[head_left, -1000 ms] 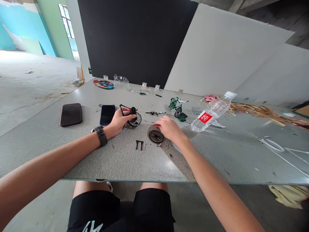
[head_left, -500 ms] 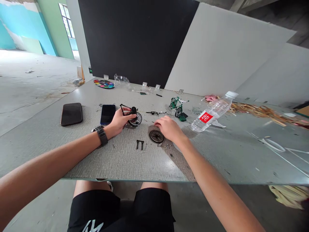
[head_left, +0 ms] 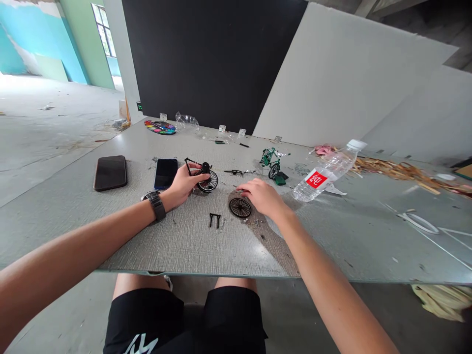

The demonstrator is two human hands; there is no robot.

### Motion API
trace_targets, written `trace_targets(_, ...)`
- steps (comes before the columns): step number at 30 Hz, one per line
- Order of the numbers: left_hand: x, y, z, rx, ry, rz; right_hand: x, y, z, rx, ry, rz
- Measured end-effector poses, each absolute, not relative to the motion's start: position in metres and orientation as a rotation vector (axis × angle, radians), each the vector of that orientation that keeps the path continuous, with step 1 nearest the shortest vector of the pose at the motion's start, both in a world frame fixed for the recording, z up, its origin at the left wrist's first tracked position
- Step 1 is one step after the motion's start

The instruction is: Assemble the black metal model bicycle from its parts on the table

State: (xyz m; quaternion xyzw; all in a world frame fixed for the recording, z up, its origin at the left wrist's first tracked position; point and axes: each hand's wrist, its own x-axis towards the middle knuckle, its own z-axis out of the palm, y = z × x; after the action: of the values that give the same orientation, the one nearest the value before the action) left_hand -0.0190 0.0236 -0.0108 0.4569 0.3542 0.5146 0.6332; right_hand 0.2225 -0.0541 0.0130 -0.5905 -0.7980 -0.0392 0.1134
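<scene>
My left hand (head_left: 186, 181) is closed on a black model bicycle frame (head_left: 194, 163) with one spoked wheel (head_left: 210, 182) attached, held just over the table. My right hand (head_left: 263, 196) is low over the tabletop, palm down, its fingers bent and the fingertips a little apart. I see nothing between them. Just beside its fingers, a loose black spoked wheel (head_left: 240, 207) lies flat. A black fork-shaped part (head_left: 214, 220) rests to the left of that wheel. Beyond the hands lies a thin black handlebar-like part (head_left: 236, 172). Tiny bits are scattered near the loose wheel.
A green model bicycle (head_left: 272, 162) stands farther back, left of a tilted water bottle (head_left: 324, 174). Two phones, one dark (head_left: 110, 173) and one blue-edged (head_left: 165, 173), lie at left. A paint palette (head_left: 160, 127) is at the back; the table's front edge (head_left: 221, 274) is near my legs.
My right hand has shifted slightly, and its fingertips show a little farther apart. The left hand keeps its hold on the bicycle frame. The whole view has moved a touch.
</scene>
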Motion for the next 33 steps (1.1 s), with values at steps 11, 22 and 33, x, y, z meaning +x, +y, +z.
trace_targets(11,-0.0201,0.023,-0.0099,1.048,0.822,1.172,0.2124,-0.0549,0.0135,-1.787,-2.33,-0.162)
trace_targets(22,-0.019,0.021,-0.0076,1.027,0.798,1.173,0.2163,-0.0526,0.0069,-1.737,-2.273,-0.238)
trace_targets(33,-0.0192,0.0247,-0.0125,1.037,0.793,1.179,0.2131,-0.054,0.0094,-1.675,-2.192,-0.187)
